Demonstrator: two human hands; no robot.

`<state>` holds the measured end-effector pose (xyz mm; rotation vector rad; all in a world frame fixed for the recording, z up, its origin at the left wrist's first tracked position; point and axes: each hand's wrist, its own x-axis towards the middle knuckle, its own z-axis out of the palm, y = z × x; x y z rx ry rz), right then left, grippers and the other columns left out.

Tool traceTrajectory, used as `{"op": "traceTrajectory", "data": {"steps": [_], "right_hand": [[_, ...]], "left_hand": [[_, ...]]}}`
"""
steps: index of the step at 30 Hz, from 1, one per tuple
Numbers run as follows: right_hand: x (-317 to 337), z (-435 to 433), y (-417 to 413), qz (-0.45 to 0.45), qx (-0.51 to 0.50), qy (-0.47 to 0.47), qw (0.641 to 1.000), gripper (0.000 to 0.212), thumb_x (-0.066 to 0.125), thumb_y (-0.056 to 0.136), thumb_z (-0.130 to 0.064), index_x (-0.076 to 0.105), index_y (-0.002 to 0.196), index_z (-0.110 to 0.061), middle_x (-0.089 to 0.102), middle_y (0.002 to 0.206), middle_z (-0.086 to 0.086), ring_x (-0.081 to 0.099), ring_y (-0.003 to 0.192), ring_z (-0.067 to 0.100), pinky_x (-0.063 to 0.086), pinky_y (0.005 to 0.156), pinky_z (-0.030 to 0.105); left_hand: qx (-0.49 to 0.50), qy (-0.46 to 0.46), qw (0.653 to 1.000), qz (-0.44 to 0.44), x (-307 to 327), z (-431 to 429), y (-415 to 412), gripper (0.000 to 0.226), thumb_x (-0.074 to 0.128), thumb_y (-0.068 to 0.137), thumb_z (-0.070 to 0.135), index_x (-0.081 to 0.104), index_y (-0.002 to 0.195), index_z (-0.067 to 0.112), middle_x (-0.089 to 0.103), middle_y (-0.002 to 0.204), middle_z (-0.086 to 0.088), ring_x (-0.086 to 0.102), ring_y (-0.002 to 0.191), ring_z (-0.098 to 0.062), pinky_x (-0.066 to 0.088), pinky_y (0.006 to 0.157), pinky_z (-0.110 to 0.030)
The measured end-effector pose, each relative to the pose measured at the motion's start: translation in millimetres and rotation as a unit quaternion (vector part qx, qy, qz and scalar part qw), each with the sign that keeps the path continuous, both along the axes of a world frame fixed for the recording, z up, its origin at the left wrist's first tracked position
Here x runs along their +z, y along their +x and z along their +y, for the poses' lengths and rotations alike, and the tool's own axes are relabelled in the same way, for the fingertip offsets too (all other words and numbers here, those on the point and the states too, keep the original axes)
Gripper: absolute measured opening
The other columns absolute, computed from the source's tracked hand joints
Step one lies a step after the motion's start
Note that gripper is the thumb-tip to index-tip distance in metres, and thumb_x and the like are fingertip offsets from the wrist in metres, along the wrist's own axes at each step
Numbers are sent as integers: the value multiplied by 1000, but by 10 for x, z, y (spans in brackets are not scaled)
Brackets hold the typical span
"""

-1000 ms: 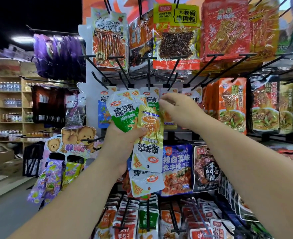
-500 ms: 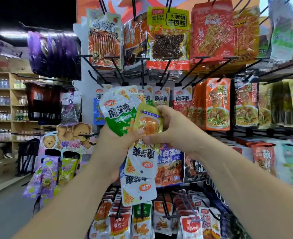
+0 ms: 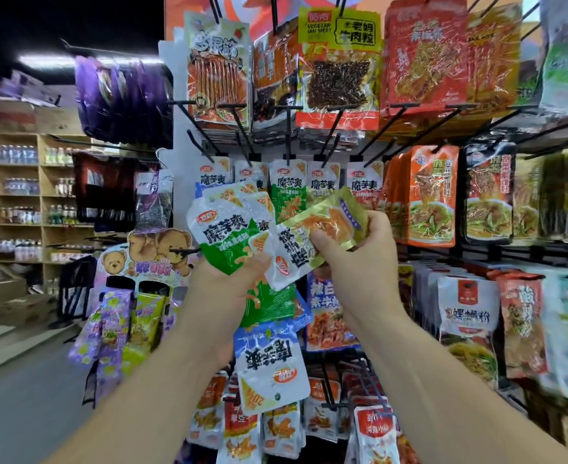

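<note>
At the snack rack (image 3: 180,152), both hands are up in front of its middle row. The L hand (image 3: 222,296) grips a fanned bunch of packets (image 3: 224,234), fingers curled round their lower ends. They're prob. fanned so each flavour shows & one can be drawn w/o dropping the rest. A blue packet (image 3: 269,366) hangs upside down below that fist, held by its far end.

The R hand (image 3: 363,262) pinches the yellow packet (image 3: 334,222), thumb on its face, fingers behind. The packet is tilted, its white end overlapping the bunch. It looks like it's being pulled clear to go on a peg.

Hung packets (image 3: 322,184) of the same brand sit just behind & above the hands, one colour per peg (image 3: 332,130), so the yellow one prob. joins its match. Can't tell which peg that is, and its hang-hole isn't visible.
</note>
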<state>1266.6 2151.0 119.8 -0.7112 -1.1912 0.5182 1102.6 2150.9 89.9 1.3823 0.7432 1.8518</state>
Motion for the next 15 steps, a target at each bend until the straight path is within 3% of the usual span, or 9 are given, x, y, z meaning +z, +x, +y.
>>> {"op": "traceTrajectory", "data": {"steps": [3, 6, 9, 11, 15], "right_hand": [[-56, -32, 50, -17, -13, -20, 1000, 43, 87, 83, -21, 53, 110, -23, 68, 99, -2, 72, 81, 16, 64, 64, 38], [-15, -34, 229, -112, -129, 29, 985, 68, 92, 75, -35, 46, 125, -33, 58, 118, -12, 63, 101, 2, 56, 92, 31], [132, -54, 338, -344, -267, 124, 892, 87, 74, 73, -73, 45, 143, -30, 51, 136, -12, 45, 131, 12, 38, 112, 37], [247, -98, 307, -460, -279, 111, 835, 92, 57, 71, -87, 50, 144, -30, 60, 132, -11, 50, 131, 16, 38, 112, 47], [392, -148, 243, -534, -243, 61, 808, 76, 67, 81, -74, 58, 138, -25, 67, 125, -7, 60, 114, 17, 50, 94, 38]], "left_hand": [[27, 23, 999, 17, 22, 42, -48, 16, 75, 93, 16, 67, 106, 18, 71, 78, 16, 68, 74, -9, 51, 74, -34], [25, 37, 997, 64, 101, 49, -104, 14, 75, 93, 14, 65, 103, 16, 71, 87, 4, 67, 80, -17, 54, 74, -33], [0, 42, 993, 114, 234, 30, -104, 17, 73, 94, 8, 69, 110, 7, 77, 93, 1, 74, 85, -20, 59, 72, -32], [-5, 39, 989, 141, 324, 28, -70, 24, 75, 93, 9, 70, 117, 10, 80, 95, 0, 78, 84, -21, 62, 67, -32], [-2, 58, 984, 167, 438, 30, 52, 9, 71, 96, 6, 73, 102, 11, 78, 78, 3, 75, 69, -15, 57, 55, -22]]}}
